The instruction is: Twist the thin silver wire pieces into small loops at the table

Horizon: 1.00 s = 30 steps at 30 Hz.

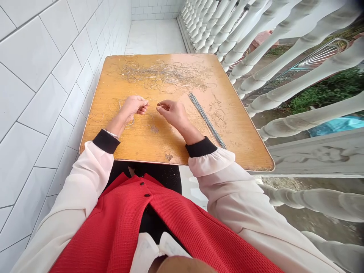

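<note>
My left hand (pixel 134 107) is pinched over the middle of the table, with a thin wire (pixel 152 99) running from its fingertips. Facing it a short gap away, my right hand (pixel 172 112) pinches the wire's other end. The wire arcs slightly between the two hands. Right of my right hand lies a bundle of straight grey wires (pixel 205 118). Beyond both hands, a tangled heap of curled wires (pixel 159 73) spreads across the far part of the table. A few loose bent wires (pixel 97 116) lie beside and under my left wrist.
The worn wooden table (pixel 136 148) stands in front of my lap. A white tiled wall (pixel 54 87) runs along the left, and a white baluster railing (pixel 273 79) along the right. A pale floor (pixel 155 36) stretches beyond the table.
</note>
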Tool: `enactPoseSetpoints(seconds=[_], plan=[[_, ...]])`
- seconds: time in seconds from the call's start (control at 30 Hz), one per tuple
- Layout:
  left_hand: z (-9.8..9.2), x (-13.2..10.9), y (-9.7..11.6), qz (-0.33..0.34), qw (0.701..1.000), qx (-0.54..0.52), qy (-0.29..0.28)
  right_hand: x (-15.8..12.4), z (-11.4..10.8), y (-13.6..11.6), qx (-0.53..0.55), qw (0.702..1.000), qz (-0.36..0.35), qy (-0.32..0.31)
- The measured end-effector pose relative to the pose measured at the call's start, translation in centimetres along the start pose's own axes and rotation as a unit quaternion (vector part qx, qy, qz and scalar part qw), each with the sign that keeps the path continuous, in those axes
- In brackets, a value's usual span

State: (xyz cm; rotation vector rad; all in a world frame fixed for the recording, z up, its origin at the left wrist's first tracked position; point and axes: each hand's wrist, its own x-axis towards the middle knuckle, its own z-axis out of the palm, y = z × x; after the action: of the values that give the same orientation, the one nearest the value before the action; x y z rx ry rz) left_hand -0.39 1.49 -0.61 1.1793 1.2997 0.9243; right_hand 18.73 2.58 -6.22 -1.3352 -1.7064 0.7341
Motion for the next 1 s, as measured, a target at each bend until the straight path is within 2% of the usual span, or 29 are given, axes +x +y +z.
enactPoseSetpoints(seconds=[0.1, 0.23, 0.4, 0.57, 0.7, 0.83, 1.0], plan=[[-0.1, 0.1, 0.0, -0.001, 1.0, 0.011, -0.013, -0.1, -0.1, -0.5, -0.012, 1.0, 0.001, 0.022], [0.1, 0.1, 0.0, -0.002, 0.999, 0.029, -0.04, -0.2, 0.7, -1.6, 0.101, 0.993, 0.058, -0.018], [0.4, -0.1, 0.2, 0.02, 0.999, 0.045, -0.015, -0.5, 0.9, -2.7, 0.187, 0.973, 0.129, -0.037], [0.8, 0.0, 0.4, 0.034, 0.996, 0.079, 0.01, -0.8, 0.9, -3.2, 0.237, 0.957, 0.165, -0.039], [0.8, 0.3, 0.2, 0.043, 0.993, 0.109, 0.022, -1.1, 1.1, -3.2, 0.249, 0.953, 0.166, -0.055], [0.6, 0.3, 0.1, 0.036, 0.994, 0.103, -0.009, -1.1, 0.9, -3.0, 0.212, 0.965, 0.132, -0.077], [0.6, 0.3, 0.1, 0.035, 0.996, 0.076, -0.032, -0.8, 0.8, -2.4, 0.136, 0.986, 0.081, -0.043]])
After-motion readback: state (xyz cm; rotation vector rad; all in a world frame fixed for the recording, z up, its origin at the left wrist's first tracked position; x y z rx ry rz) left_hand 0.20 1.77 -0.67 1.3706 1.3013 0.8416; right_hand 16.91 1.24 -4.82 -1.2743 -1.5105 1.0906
